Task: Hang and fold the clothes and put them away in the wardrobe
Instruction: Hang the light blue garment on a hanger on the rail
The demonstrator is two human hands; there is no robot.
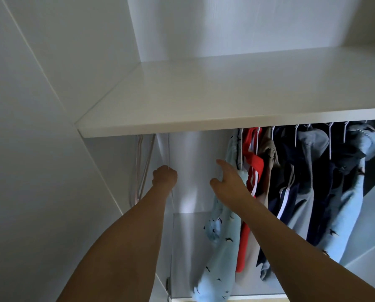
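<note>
Both arms reach up under the white wardrobe shelf [226, 99], toward the hanging space below it. The left hand [164, 176] is curled into a fist around something thin and pale, probably the neck of a white hanger [168, 149], though motion blur makes that hard to confirm, and I cannot tell whether a garment hangs from it. The right hand [228, 182] is spread, its fingers [222, 164] straight and resting against the light blue bird-print garment [221, 247], the leftmost of the hung clothes [302, 171], as if to push the row aside. The rail itself is hidden behind the shelf edge, and that is the main risk: the left hand has to hook by feel, so the hook may miss the rail or catch only the tip and drop once released. The hung items are crowded; a hard sideways push by the right hand may tilt a neighbouring hanger and let the red garment [253, 164] or the blue one slide off. A few bare hangers [139, 168] hang at the far left, close to the left hand, and may tangle with the incoming one.
</note>
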